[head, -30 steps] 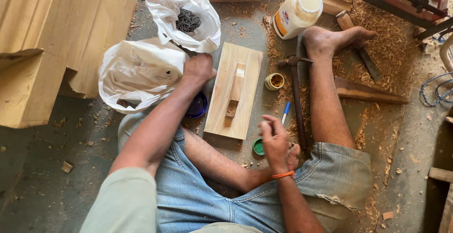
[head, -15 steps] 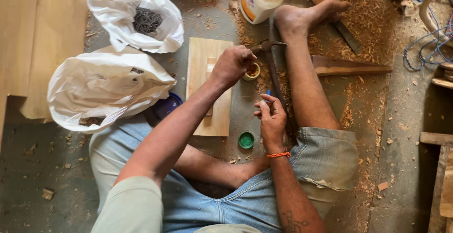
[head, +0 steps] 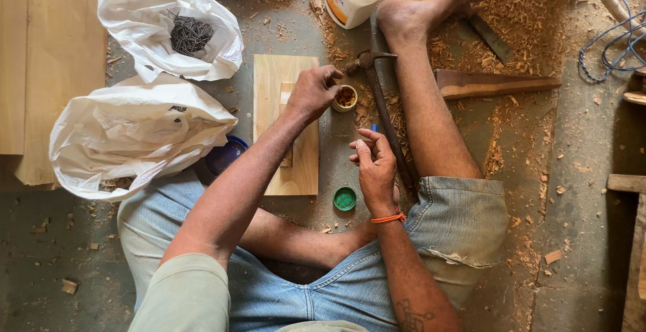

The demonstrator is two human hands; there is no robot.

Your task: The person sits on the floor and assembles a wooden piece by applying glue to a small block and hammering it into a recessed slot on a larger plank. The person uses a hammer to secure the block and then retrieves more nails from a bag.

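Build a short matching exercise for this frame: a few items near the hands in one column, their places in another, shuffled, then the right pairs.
Things:
1. small round tin
2. green cap
3. hammer
4. nails

Places:
A. inside the upper white bag
B. on the floor just below the wooden board
C. at the left hand fingertips
D. lying along the outstretched leg, beside the right hand

Pairs: 1-C, 2-B, 3-D, 4-A

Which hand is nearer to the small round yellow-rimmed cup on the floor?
Left. The left hand reaches over the pale wooden board, fingertips at the small round yellow-rimmed cup. The right hand stays nearer the body, beside the hammer.
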